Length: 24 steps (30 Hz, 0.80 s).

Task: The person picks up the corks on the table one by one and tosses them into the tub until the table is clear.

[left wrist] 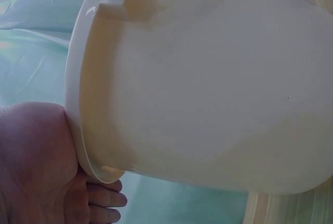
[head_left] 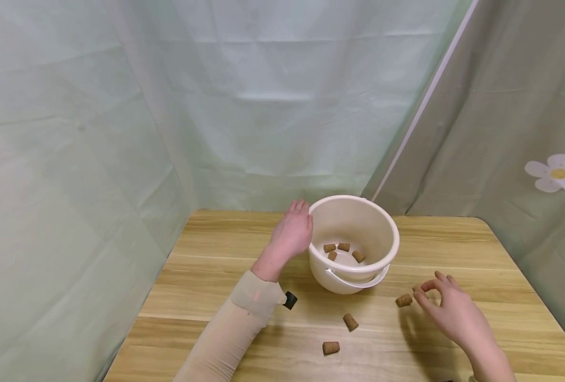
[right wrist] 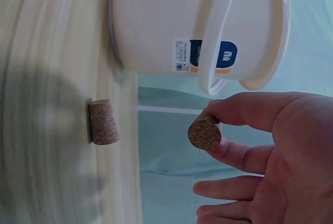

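Observation:
A cream bucket (head_left: 354, 233) stands on the table, with several corks (head_left: 344, 246) on its floor. My left hand (head_left: 293, 229) rests against the left side of the bucket rim (left wrist: 74, 89), fingers extended past it. To the right of the bucket, my right hand (head_left: 456, 310) pinches a cork (right wrist: 204, 133) between thumb and index finger, raised above the tabletop. The other fingers of that hand are loosely extended. Just left of it, another cork (head_left: 403, 300) lies on the wood. Two more, a tilted cork (head_left: 350, 322) and a nearer cork (head_left: 331, 348), lie in front of the bucket.
The wooden table (head_left: 206, 265) has a light grain and rounded far corners. Pale green curtains (head_left: 282, 106) hang behind and beside it, the right one with a white flower (head_left: 558, 173). The bucket's white handle (head_left: 358, 284) hangs down at the front.

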Each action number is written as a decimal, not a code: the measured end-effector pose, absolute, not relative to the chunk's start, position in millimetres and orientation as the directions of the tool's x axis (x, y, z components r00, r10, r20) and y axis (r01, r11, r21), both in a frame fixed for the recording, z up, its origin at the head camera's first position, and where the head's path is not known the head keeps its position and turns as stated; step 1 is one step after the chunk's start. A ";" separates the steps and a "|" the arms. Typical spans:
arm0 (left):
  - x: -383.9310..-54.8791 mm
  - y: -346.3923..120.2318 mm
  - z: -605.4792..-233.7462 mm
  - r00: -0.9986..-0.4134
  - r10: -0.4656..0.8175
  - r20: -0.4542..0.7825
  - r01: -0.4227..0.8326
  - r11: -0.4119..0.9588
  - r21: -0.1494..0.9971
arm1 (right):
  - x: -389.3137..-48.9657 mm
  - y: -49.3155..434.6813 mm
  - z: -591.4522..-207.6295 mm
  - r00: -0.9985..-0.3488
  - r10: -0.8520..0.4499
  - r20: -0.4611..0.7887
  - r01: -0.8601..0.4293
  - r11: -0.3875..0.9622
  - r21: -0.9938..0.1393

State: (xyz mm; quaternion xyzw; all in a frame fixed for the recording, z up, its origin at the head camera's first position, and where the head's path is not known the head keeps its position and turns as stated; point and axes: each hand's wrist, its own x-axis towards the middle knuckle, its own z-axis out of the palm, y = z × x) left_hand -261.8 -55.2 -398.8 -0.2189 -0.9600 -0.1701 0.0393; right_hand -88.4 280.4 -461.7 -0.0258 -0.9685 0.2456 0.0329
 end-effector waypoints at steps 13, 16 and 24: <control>-263.3 -55.6 -399.7 -0.899 0.410 0.155 0.439 0.847 0.301 | -89.8 273.9 -450.2 -0.996 0.072 0.052 0.036 0.860 -0.510; -263.4 -55.6 -400.3 -0.901 0.405 0.157 0.434 0.846 0.310 | -89.6 271.7 -448.0 -0.995 0.071 0.064 0.027 0.853 -0.521; -263.6 -56.3 -400.2 -0.900 0.405 0.162 0.436 0.844 0.311 | -91.5 265.6 -440.8 -0.989 0.080 0.125 0.001 0.846 -0.534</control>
